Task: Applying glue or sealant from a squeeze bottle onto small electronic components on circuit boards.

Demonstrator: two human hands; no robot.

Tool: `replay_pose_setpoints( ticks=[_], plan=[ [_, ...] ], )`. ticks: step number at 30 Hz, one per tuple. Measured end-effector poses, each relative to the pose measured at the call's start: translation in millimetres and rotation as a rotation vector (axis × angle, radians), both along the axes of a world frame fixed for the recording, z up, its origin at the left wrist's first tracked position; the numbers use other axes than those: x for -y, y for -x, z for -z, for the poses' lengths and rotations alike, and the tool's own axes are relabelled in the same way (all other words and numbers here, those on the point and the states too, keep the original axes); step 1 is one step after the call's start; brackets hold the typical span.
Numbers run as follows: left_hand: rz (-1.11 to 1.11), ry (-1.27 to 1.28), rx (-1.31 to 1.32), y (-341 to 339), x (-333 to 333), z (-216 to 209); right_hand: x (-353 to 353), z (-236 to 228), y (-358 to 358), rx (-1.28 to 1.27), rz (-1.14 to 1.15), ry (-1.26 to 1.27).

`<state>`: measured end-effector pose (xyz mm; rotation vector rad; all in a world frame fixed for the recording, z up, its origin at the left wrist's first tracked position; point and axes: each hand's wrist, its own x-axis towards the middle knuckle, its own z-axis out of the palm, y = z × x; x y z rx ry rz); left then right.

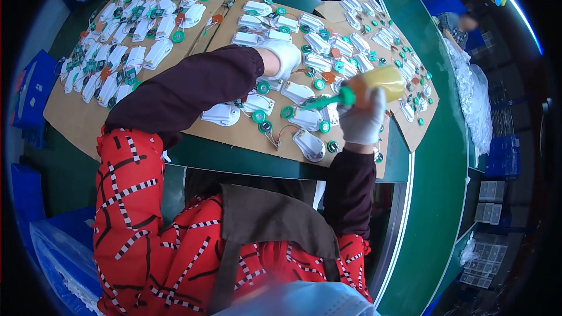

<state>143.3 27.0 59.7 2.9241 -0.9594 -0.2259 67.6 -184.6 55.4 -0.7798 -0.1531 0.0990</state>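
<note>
from where i stand: yellow bottle tilted above white housings, right hand fingers wrapped round it; likely light, soft-walled, perhaps slick, best held by the body, clear of the green nozzle; left hand over the housings, fingers hidden, grip cannot be told; housings probably light, stiff, best lifted by their edges; count: one bottle, one nozzle, two hands, at least three cardboard sheets, dozens of housings, too overlapped to tally
</note>
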Motion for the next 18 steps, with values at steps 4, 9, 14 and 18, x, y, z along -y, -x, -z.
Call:
replay_pose_setpoints(
  ticks=[4, 9, 14, 18],
  plan=[
    [0.035, 0.019, -0.003, -4, -1, 7, 21, -14, 11, 0.041, -0.031, -0.177],
    [0.008, 0.012, 0.022, -4, -3, -1, 40, -11, 20, 0.036, 0.128, -0.097],
    [-0.033, 0.055, -0.128, -12, -5, -24, 67, 6, 41, -0.03, 0.235, -0.14],
    [-0.067, 0.237, -0.069, -36, -5, -27, 78, 12, 53, -0.064, 0.308, -0.15]
  ],
)
